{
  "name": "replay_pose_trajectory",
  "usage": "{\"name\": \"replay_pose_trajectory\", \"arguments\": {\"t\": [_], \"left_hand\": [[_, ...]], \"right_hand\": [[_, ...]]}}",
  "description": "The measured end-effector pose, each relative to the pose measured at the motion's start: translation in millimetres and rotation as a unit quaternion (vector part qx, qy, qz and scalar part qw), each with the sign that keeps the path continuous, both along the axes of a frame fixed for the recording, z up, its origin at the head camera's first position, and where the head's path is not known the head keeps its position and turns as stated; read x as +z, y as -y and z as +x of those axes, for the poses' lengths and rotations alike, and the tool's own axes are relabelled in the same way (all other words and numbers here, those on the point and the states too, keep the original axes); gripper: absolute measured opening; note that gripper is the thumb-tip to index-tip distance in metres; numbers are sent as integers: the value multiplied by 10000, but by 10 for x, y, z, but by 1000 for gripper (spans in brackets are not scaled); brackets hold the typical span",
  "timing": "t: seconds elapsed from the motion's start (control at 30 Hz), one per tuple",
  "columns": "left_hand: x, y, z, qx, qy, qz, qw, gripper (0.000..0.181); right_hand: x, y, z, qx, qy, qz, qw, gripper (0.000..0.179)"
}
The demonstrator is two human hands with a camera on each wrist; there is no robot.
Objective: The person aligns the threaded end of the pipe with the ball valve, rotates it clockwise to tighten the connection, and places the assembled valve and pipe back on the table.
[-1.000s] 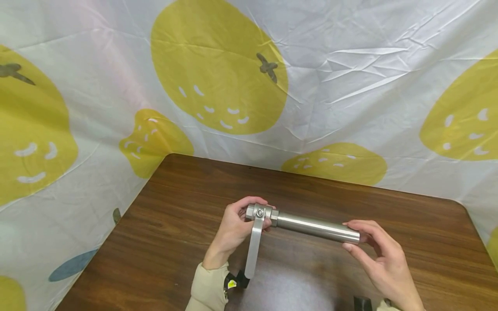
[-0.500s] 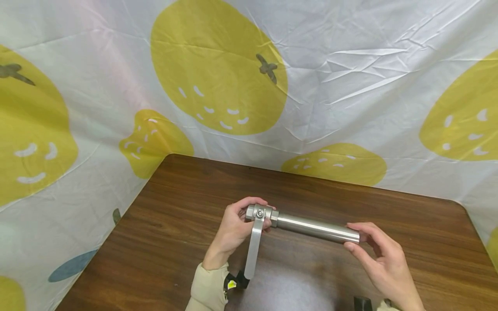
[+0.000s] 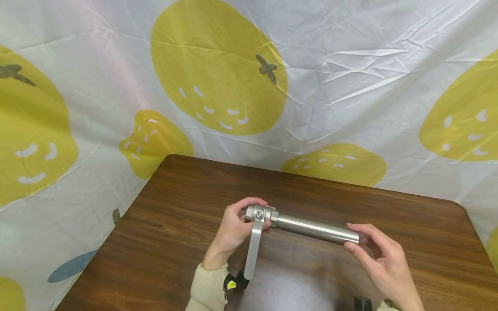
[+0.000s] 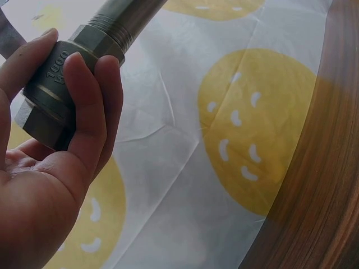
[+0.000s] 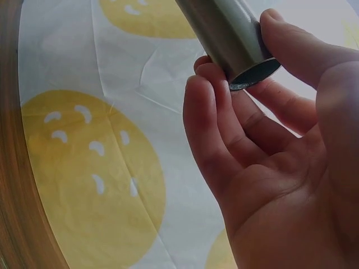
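A steel ball valve (image 3: 264,211) with a long flat lever handle (image 3: 253,250) is joined to a smooth steel pipe (image 3: 315,227). My left hand (image 3: 232,229) grips the valve body, its fingers curled round it from behind; the lever points down toward the wrist. At the far end of the pipe, my right hand (image 3: 383,255) pinches the tube between thumb and fingers. Raised "1000" lettering marks the valve body (image 4: 56,78) in the left wrist view, with pipe threads showing at the joint. The right wrist view shows the pipe's hollow open end (image 5: 255,74).
Both hands are above a brown wood-grain table (image 3: 186,185). A white cloth (image 3: 330,86) printed with yellow fruit hangs along the table's back and left edges. Black wrist straps (image 3: 241,280) and light sleeves (image 3: 208,285) show at the bottom.
The right fingertips have slid slightly toward the pipe's open end. The left hand, valve and lever stay almost where they were.
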State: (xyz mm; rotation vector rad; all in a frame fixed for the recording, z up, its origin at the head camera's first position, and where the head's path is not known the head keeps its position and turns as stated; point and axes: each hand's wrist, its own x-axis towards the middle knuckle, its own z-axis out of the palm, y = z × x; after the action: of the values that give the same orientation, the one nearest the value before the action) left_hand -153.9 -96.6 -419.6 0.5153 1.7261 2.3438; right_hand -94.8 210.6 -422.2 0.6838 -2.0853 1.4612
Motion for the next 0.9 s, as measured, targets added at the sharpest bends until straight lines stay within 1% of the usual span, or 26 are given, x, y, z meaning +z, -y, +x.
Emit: {"name": "replay_pose_trajectory", "arguments": {"t": [0.13, 0.23, 0.33, 0.43, 0.53, 0.7, 0.9], "left_hand": [[-2, 2, 1, 3, -29, 26, 10000, 45], [-4, 1, 2, -15, -65, 67, 10000, 43], [-5, 1, 3, -19, -92, 90, 9999, 42], [-7, 2, 1, -17, -134, 106, 9999, 43], [-3, 1, 0, -9, -105, 97, 9999, 46], [-9, 2, -4, -30, -134, 79, 9999, 47], [-23, 5, -17, -24, -202, 74, 9998, 48]], "right_hand": [[3, -1, 4, 198, 68, -182, 9996, 45], [1, -5, 5, 466, 120, -424, 9979, 47], [1, -1, 7, 719, 187, -664, 9950, 53], [2, 9, 3, 893, 165, -821, 9925, 59], [24, 32, -4, 1105, 41, -961, 9892, 62], [99, 67, -3, 1203, -129, -968, 9879, 58], [55, 41, -50, 1376, -316, -990, 9850, 49]]}}
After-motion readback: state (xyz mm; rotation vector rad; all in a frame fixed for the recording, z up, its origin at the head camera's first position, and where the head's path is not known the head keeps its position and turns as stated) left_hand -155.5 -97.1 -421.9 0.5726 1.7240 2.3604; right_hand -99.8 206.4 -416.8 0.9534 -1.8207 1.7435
